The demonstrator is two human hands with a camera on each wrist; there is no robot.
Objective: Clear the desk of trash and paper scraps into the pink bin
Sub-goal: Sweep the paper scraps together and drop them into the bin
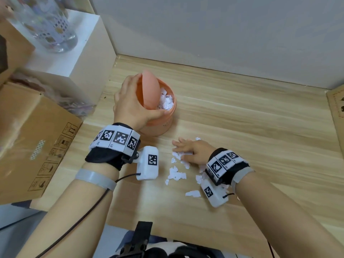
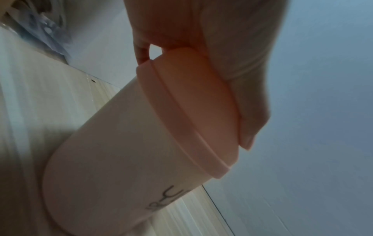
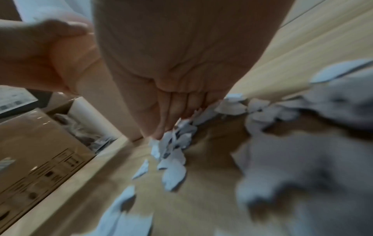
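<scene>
A: How far along is the clearing?

B: Partway, I'd judge. Start with the table (image 1: 242, 112): most of its wood is bare, with the mess confined to 1 patch near the front edge. The pink bin (image 1: 158, 125) stands upright on it, left of centre, with its swing lid (image 1: 150, 88) tipped up on edge. White torn paper already fills the open half nearly to the rim, so a good share looks done.

A: And the hands?

B: The left hand (image 1: 132, 103) is curled over the bin's rim, thumb along the near side, gripping it and steadying the lid open. The right hand (image 1: 189, 149) lies flat on the table just in front of the bin, fingers straight and together, pressed onto the paper scraps (image 1: 176, 174). It holds nothing; it looks set to sweep or gather.

A: What's left?

B: That scatter: a cluster under and beside the right fingers, a few pieces nearer the table's edge, and some partly hidden beneath the right wrist. The right wrist view shows more scraps close to the camera, though blurred. I see no other trash on the table.
</scene>
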